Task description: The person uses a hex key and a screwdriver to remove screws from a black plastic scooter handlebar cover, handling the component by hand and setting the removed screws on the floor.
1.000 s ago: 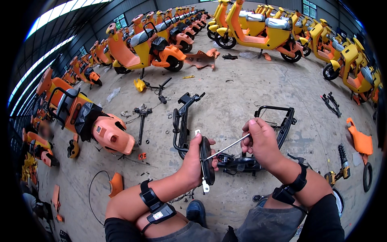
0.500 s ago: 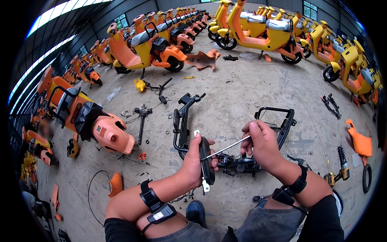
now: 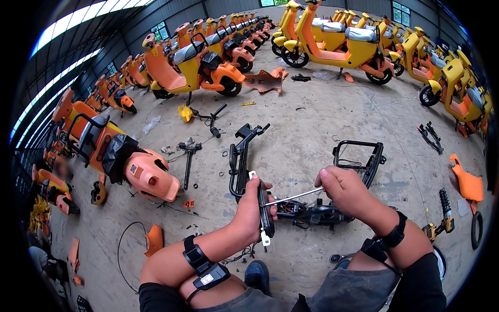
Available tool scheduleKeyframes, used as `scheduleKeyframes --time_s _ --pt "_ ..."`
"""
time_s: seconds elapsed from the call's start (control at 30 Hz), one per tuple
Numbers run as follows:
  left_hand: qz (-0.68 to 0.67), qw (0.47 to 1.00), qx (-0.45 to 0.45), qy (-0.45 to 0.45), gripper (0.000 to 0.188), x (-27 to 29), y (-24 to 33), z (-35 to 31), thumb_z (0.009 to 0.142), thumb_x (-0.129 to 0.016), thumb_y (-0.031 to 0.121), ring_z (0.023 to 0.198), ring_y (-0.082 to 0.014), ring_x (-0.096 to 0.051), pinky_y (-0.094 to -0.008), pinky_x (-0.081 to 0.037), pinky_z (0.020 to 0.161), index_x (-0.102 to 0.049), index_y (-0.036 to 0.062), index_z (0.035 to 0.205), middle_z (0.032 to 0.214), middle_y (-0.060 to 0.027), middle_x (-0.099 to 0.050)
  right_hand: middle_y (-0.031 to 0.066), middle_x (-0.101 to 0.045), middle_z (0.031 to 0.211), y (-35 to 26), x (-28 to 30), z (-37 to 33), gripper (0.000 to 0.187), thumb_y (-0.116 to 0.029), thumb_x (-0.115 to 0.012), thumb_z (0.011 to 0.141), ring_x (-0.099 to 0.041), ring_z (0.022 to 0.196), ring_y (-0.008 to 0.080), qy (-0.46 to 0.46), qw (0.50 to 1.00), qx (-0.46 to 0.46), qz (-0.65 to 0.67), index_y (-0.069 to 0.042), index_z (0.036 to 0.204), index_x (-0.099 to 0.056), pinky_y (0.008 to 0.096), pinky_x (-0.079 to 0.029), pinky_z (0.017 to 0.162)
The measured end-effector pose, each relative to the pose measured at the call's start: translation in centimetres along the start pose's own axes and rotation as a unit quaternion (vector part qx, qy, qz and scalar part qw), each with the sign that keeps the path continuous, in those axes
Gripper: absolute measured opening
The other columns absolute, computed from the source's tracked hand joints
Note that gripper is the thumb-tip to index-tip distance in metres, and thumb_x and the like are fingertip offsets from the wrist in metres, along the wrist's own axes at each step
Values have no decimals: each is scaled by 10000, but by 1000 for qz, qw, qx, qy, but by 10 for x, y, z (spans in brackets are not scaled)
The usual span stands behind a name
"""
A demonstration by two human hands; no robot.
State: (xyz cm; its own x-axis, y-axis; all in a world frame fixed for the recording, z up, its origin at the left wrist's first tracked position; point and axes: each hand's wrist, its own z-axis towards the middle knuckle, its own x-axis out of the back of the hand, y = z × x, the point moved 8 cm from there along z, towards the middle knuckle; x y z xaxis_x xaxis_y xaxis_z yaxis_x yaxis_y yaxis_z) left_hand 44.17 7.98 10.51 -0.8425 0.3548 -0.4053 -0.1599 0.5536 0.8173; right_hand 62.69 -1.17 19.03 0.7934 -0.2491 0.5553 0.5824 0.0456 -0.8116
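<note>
We find the left hand (image 3: 250,207) closed around an elongated black part (image 3: 268,224), held roughly upright above the floor, with a white tab projecting at each end. The right hand (image 3: 341,188) pinches a slim metal rod (image 3: 296,198), apparently a screwdriver shaft; any handle is hidden from us. The rod's far tip appears to touch the part beside the left fingers, though we cannot tell whether it engages a fastener. Beyond the hands, a black tubular frame (image 3: 239,165) lies on the concrete floor (image 3: 291,125) with cables about its lower section. As to progress, we judge the frame largely stripped, since it bears no body panels; a handlebar assembly (image 3: 213,124), an orange panel (image 3: 467,182) and a tyre (image 3: 476,230) lie apart from it. The black part is clear of the frame and looks whole, both white tabs in place, so we consider work on it unfinished. How many fasteners remain, we cannot establish from this view.
</note>
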Motion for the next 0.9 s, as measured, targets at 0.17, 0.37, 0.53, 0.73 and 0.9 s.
scheduleKeyframes --time_s 0.17,0.37,0.53,0.73,0.9 --pt "-24 999 35 -10 569 -1 -6 -1 968 -434 606 555 -152 -546 -315 -480 518 -487 60 1117 726 -34 -505 114 -612 806 -10 -2 -4 324 -309 -496 1032 -599 721 227 -1 997 53 48 -53 1224 -551 343 -475 682" --pt "-21 999 -1 -28 555 -4 6 -4 976 -422 590 543 -162 -541 -319 -473 507 -483 55 1106 711 -39 -500 118 -621 866 -18 0 -10 311 -250 -540 1012 -616 781 260 -2 989 138 47 -67 1262 -519 352 -488 743" --pt "-28 998 0 -55 557 -9 10 -7 979 -413 589 529 -167 -532 -319 -464 499 -481 51 1104 696 -44 -507 125 -639 948 -40 5 -19 245 -148 -599 956 -628 832 313 38 957 283 -47 -80 1189 -570 373 -505 750" --pt "-50 992 77 -90 570 -11 -1 -5 967 -408 598 537 -177 -507 -333 -444 512 -498 52 1102 700 -50 -525 121 -614 931 -61 3 -29 268 -71 -667 876 -611 841 304 32 915 387 -112 -80 1134 -594 390 -504 738" --pt "-61 978 173 -98 573 -8 -25 1 958 -403 600 549 -189 -488 -348 -433 525 -520 56 1093 700 -48 -534 127 -598 962 -70 -2 -30 400 -42 -702 829 -595 847 318 18 918 386 -93 -71 1205 -569 395 -506 731"
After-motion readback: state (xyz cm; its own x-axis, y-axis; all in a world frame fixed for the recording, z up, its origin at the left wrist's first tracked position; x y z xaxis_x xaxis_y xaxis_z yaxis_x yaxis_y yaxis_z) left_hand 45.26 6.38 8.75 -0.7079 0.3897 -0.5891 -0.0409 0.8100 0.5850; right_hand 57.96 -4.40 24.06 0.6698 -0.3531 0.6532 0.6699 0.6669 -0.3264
